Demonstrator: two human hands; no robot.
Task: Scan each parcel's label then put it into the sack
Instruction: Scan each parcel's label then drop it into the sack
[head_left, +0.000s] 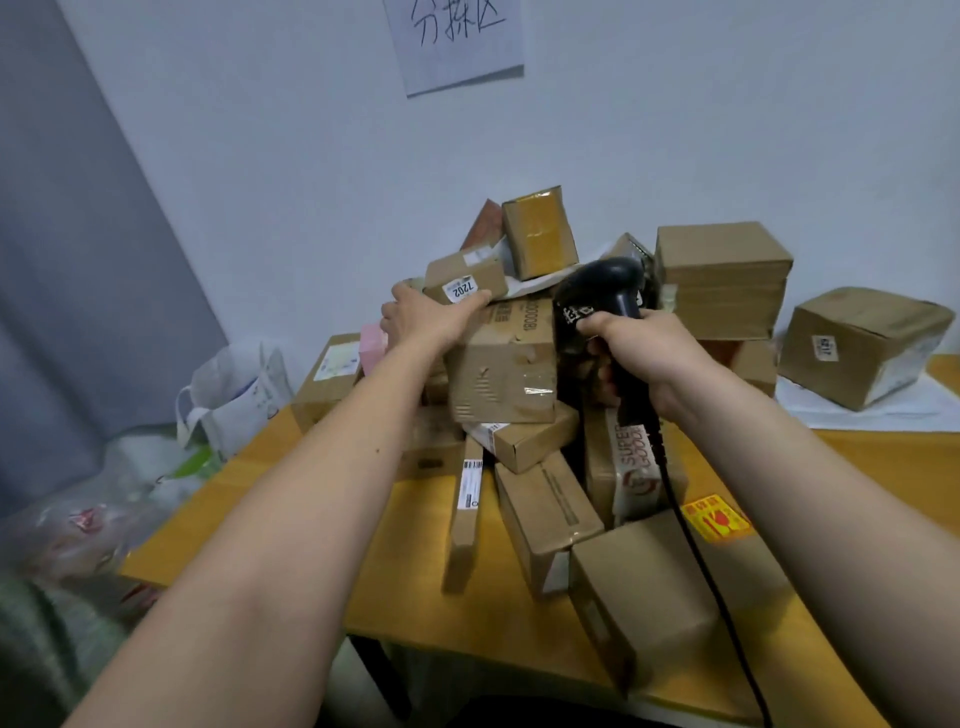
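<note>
A heap of brown cardboard parcels covers the wooden table (291, 493). My left hand (426, 317) reaches to the top of the heap and takes hold of a small parcel (467, 278) with a white "7202" label, thumb along its front edge. My right hand (644, 353) grips a black handheld scanner (597, 306), head pointed toward that parcel; its black cable hangs down over the boxes. A worn box (504, 364) lies just under the small parcel. No sack is plainly identifiable.
White and clear plastic bags (228, 395) lie off the table's left edge by a grey curtain. A separate box (862, 345) sits on paper at the far right. A handwritten paper sign (457, 41) hangs on the wall. A large box (644, 587) stands near the front edge.
</note>
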